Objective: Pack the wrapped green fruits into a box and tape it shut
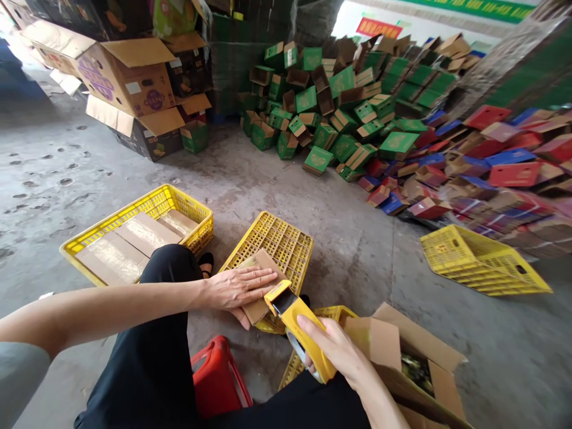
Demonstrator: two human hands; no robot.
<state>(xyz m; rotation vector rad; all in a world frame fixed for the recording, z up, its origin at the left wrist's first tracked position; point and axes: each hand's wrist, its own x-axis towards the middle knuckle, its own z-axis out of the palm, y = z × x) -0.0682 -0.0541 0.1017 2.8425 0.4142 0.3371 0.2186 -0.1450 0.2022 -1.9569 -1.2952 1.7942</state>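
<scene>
Fingers stretched out, my left hand [239,287] lies flat on top of a small brown cardboard box [264,262]. The box rests on an upturned yellow plastic crate [286,238] with a grid base. My right hand [328,342] is wrapped round a yellow tape dispenser [301,325], whose head is at the box's right edge, close to my left fingertips. A roll of tape shows partly under the dispenser. Whether the tape touches the box I cannot tell.
Left stands a yellow crate [203,229] holding taped boxes [145,232]. An open carton [386,345] with dark contents stands right, a red stool [218,375] below. Another yellow crate [478,262] lies further right. Green boxes [317,158] and red-blue boxes [513,173] are heaped behind; large cartons [129,83] stack back left.
</scene>
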